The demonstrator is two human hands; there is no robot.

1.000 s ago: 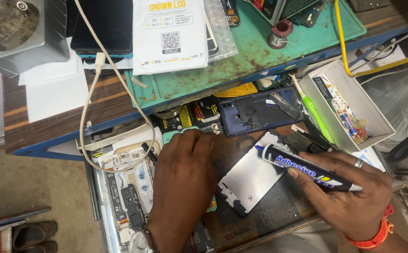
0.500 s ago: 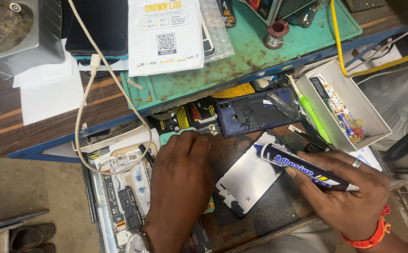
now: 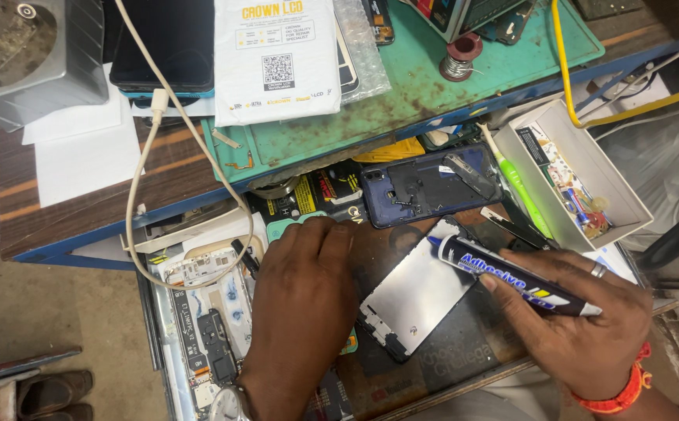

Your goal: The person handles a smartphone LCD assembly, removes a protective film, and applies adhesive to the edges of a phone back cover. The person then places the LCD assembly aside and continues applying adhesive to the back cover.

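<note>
- Adhesive tube, dark blue with a white end, lies slantwise in the right hand; its nozzle points up-left and meets the top corner of the silver phone frame.
- Right hand's grip is pinched on the tube, thumb beneath and fingers over the barrel; a ring shows on one finger and an orange band on the wrist.
- Silver phone frame rests tilted on a dark mat near the front edge of the worktop, between the two hands.
- Left hand lies palm down just left of the frame, fingers flat and together, holding nothing; whether its fingertips touch the frame's edge cannot be told.
- Blue phone back shell, opened, sits just behind the frame, below the worktop's upper level.
- Green mat covers the upper level; on it lie a white printed packet and a solder spool.
- White parts box stands at the right, with a green tool beside its left wall.
- White cable loops over the left edge toward a tray of phone parts.
</note>
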